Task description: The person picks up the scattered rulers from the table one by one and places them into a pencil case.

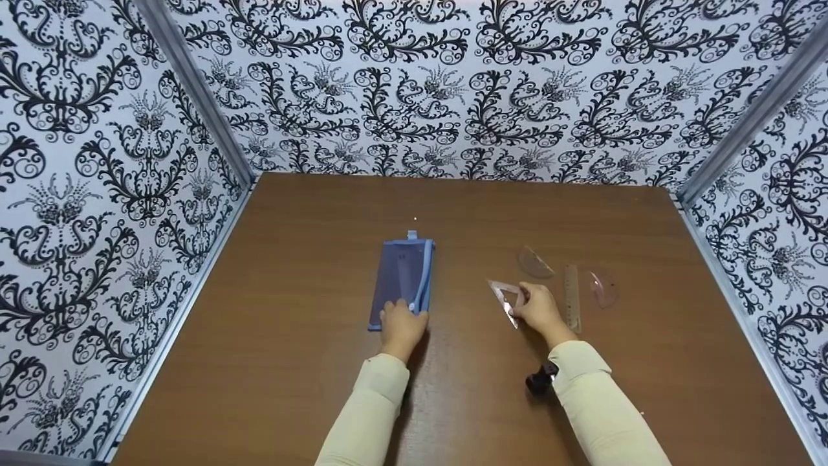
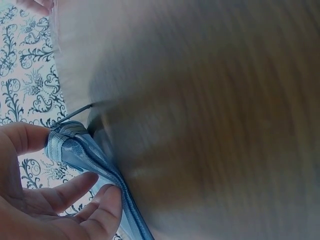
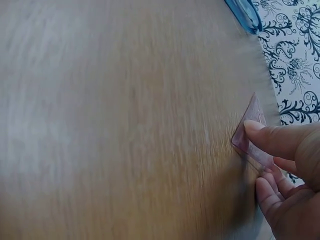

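A blue zip pouch (image 1: 394,275) with a see-through mesh face lies on the table, left of centre. My left hand (image 1: 402,329) grips its near end; in the left wrist view the thumb is on the edge by the zip pull and the fingers (image 2: 107,207) curl at the other side. Inside the pouch a pale long shape shows faintly. My right hand (image 1: 542,312) pinches a clear pinkish set square (image 1: 503,285) between thumb and fingers. In the right wrist view, the set square (image 3: 241,137) is tilted close above the wood.
Right of the set square lie a clear protractor (image 1: 535,264), a clear ruler (image 1: 572,294) and a pinkish curved clear piece (image 1: 605,289), probably another protractor. A black object (image 1: 542,380) is at my right wrist. Patterned walls (image 1: 414,97) enclose the brown table (image 1: 291,259).
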A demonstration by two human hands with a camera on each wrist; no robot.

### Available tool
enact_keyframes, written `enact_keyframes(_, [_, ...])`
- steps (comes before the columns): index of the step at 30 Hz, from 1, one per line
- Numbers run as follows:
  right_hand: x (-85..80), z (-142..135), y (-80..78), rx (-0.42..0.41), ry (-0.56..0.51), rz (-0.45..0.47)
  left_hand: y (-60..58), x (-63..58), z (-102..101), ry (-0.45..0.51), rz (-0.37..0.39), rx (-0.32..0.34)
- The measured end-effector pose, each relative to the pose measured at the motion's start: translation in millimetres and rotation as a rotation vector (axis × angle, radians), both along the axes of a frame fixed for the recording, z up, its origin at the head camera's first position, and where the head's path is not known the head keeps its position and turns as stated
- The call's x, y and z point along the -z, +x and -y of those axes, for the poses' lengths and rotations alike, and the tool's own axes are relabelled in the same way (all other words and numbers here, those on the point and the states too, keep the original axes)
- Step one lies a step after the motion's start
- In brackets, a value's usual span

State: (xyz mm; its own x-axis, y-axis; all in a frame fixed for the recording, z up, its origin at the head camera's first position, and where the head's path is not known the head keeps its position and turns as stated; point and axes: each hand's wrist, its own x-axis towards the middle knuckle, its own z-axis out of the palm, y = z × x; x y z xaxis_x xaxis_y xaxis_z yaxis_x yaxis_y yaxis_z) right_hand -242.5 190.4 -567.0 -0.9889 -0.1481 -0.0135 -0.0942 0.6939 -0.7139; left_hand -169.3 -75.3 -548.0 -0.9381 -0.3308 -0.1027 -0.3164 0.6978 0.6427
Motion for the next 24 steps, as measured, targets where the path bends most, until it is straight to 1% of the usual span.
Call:
enact_keyframes(3, [1.5,0.4,-0.6,0.014,-0.030,0.013,-0.4,0.0,-0.1,0.000,0.004,0.000])
enact_keyframes(8, [2.7,1.0,-1.7,0.035,-0.050,0.037,-0.5,0.2,0.2,-0.008,0.007,-0.004])
enact_keyframes(18, [1.8,3.5,-1.9,0.097,-0.030,0.023,-0.8,1.5,-0.1,-0.009,0.014,-0.004])
enact_keyframes(24, [0.8,6.7,-0.2,0.119,-0.084,0.088,-1.7,2.7,0.7,-0.013,0.001,0.009])
